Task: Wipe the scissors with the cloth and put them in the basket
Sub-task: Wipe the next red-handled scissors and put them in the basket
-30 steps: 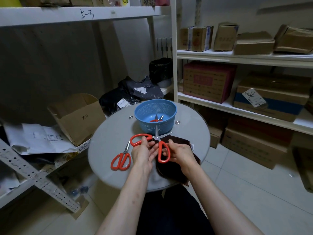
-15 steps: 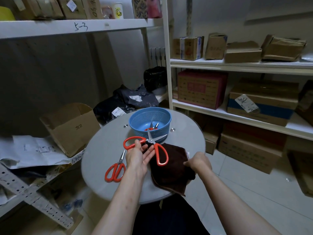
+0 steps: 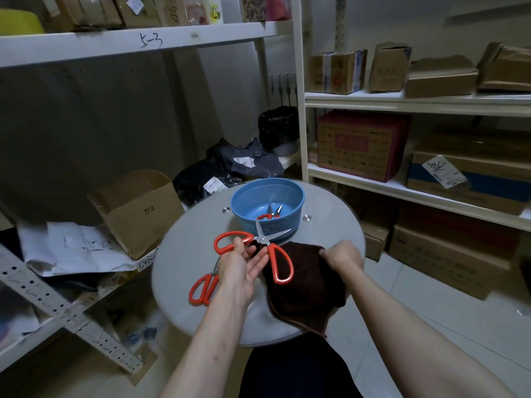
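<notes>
Rigid, sharp scissors are gripped at the handle by the left hand; limp cloth, three o'clock, is pinched by the right hand.

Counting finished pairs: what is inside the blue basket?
One red-handled pair of scissors lies in the blue basket. Its near wall and the held scissors cover part of its floor.

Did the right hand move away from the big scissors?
Yes. The right hand slid rightward, away from the blue basket and the open scissors, to the right corner of the brown cloth, which it now grips.
</notes>
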